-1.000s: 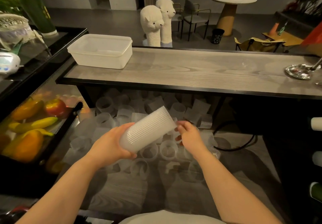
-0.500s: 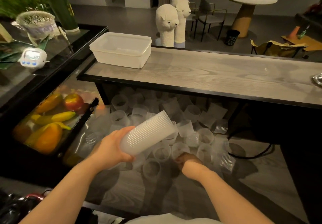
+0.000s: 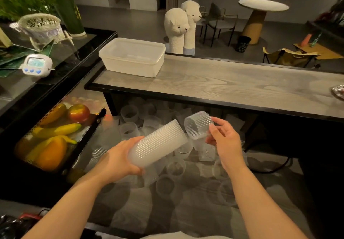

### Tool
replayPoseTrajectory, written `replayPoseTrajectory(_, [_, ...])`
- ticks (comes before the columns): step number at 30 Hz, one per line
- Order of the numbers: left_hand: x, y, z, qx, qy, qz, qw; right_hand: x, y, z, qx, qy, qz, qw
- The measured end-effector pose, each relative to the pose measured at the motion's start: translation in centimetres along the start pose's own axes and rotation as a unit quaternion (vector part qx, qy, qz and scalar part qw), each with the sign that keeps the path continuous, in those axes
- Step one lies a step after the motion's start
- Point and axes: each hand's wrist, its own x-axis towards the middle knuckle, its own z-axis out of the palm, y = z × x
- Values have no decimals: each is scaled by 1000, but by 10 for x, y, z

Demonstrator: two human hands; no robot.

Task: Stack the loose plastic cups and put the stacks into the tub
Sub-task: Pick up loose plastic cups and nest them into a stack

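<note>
At frame centre, the left hand grips a tilted cup stack; just right of its top, the right hand pinches a single cup.

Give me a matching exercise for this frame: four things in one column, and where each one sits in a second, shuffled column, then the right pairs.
Things
1. stack of cups
2. single cup
3. tub
4. loose cups

Places
A. on the wooden counter, at its left end
B. held in the right hand
C. spread on the lower surface under the counter
D. held in the left hand

Pairs: 1-D, 2-B, 3-A, 4-C
</note>
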Motion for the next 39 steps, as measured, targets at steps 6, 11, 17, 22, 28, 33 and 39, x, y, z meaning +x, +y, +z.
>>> replayPoseTrajectory(6, [2,-6,-14,-1,-14,24,1000,-2,-10,29,-33,-53,3,998])
replayPoseTrajectory(11, [7,-13,-20,8,-19,22,1000,-9,-11,47,-114,-101,-22,988])
replayPoseTrajectory(17, [12,-20,-24,18,-10,2,1000,-12,3,58,-146,-141,-30,979])
replayPoseTrajectory(22, [9,-31,-29,17,-12,0,1000,-12,47,51,-316,-115,38,941])
replayPoseTrajectory(28, [2,-44,-41,17,-19,-8,1000,-16,120,65,-569,-271,184,754])
replayPoseTrajectory(33, [1,-46,-47,26,-25,2,999,-16,157,72,-574,-268,223,741])
replayPoseTrajectory(39, [9,-45,-47,30,-42,6,999,-30,131,52,-591,-248,140,755])
